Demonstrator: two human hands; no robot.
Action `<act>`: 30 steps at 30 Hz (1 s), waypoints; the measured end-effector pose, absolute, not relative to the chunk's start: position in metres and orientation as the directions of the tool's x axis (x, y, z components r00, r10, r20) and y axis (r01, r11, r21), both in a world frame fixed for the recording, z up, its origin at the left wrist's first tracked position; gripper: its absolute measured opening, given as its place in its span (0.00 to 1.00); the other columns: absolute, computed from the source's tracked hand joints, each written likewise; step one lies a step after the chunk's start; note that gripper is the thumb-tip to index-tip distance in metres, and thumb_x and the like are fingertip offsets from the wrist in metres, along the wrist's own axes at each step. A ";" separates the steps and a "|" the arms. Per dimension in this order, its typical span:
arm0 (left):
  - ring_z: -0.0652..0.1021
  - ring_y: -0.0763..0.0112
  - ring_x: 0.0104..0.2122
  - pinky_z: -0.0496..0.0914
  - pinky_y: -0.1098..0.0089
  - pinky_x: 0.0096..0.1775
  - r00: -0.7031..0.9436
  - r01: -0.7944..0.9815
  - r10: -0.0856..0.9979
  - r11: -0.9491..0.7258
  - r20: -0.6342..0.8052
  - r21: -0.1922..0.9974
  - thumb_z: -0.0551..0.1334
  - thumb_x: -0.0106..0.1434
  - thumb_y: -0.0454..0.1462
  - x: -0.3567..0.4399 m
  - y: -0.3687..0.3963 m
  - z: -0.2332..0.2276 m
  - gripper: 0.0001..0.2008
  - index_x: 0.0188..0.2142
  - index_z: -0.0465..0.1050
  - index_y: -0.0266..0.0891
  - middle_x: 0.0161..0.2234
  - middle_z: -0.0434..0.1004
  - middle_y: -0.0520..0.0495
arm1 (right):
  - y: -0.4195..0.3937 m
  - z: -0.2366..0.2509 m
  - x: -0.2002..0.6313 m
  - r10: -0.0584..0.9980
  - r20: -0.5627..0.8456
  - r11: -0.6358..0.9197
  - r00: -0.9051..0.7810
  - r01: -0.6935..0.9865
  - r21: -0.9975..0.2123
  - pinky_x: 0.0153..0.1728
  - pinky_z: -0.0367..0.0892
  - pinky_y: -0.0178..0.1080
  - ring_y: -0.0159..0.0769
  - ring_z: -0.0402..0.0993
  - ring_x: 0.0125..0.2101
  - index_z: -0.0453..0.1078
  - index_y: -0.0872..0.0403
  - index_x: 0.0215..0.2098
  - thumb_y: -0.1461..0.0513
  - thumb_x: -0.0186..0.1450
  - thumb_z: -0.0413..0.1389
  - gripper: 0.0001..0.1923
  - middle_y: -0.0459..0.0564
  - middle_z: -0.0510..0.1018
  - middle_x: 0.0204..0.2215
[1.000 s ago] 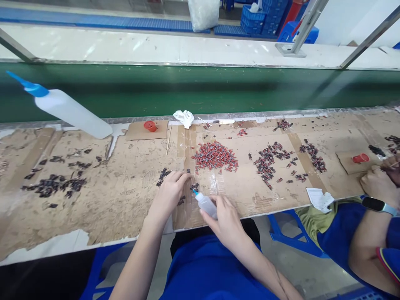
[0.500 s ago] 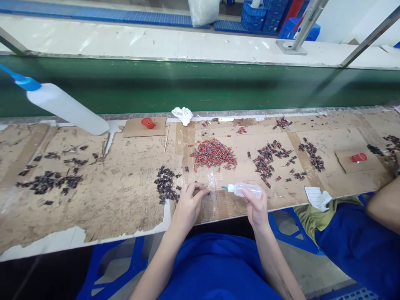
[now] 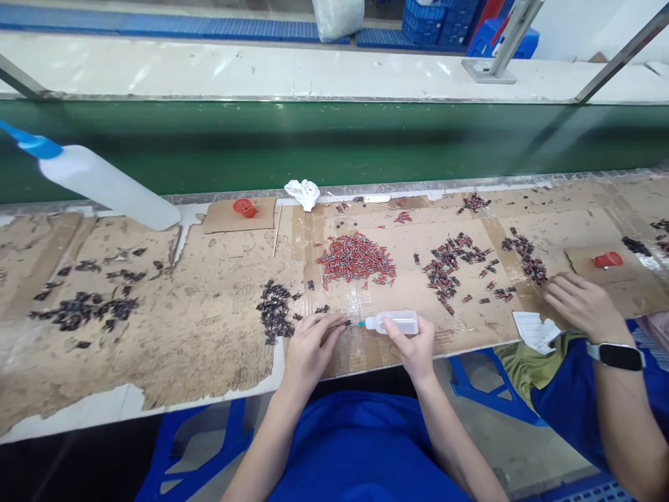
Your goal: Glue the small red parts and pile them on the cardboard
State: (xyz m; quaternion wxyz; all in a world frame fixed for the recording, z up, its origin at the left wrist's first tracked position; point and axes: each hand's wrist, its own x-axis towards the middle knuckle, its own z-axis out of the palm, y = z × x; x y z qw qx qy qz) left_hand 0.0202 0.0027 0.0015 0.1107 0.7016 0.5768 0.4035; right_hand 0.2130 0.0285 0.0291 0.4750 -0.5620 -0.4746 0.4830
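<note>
Small squeeze bottle (image 3: 393, 322) in right hand (image 3: 412, 346), nozzle toward left hand (image 3: 309, 346).

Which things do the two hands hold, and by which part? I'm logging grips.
Right hand grips the small clear plastic squeeze bottle around its body; left hand pinches a tiny dark part at its end.

Two squeeze bottles: small one (image 3: 393, 322), large blue-capped one (image 3: 99, 183). Two red caps (image 3: 244, 207) (image 3: 607, 260). One red parts pile (image 3: 356, 259). One white rag (image 3: 302, 192). One paper slip (image 3: 533, 329). Three hands: left hand (image 3: 311, 348), right hand (image 3: 412, 345), co-worker's hand (image 3: 580, 305). One wristwatch (image 3: 617, 355).
</note>
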 end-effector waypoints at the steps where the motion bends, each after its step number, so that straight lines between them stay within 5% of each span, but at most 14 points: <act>1: 0.82 0.68 0.35 0.76 0.67 0.40 0.002 0.715 0.904 -0.301 0.429 0.631 0.62 0.65 0.37 0.020 0.002 0.002 0.05 0.40 0.77 0.43 0.34 0.83 0.49 | 0.029 0.029 0.212 0.994 -0.082 -0.089 0.073 0.105 -0.991 0.22 0.69 0.35 0.36 0.75 0.20 0.78 0.56 0.26 0.55 0.54 0.64 0.11 0.50 0.81 0.21; 16: 0.82 0.67 0.35 0.74 0.67 0.37 -0.061 0.720 0.954 -0.162 0.294 0.675 0.63 0.64 0.38 0.021 0.002 0.012 0.04 0.35 0.78 0.44 0.33 0.84 0.51 | 0.030 0.029 0.204 0.997 -0.065 -0.076 0.046 0.301 -0.951 0.23 0.68 0.36 0.37 0.75 0.22 0.77 0.55 0.24 0.54 0.58 0.62 0.13 0.51 0.81 0.22; 30: 0.82 0.67 0.34 0.71 0.66 0.36 -0.038 0.751 0.955 -0.166 0.293 0.639 0.62 0.64 0.38 0.022 0.002 0.014 0.05 0.34 0.78 0.45 0.32 0.84 0.51 | 0.029 0.030 0.205 0.994 -0.073 -0.088 0.082 0.186 -0.979 0.24 0.71 0.38 0.39 0.77 0.22 0.78 0.56 0.27 0.56 0.57 0.62 0.11 0.53 0.83 0.23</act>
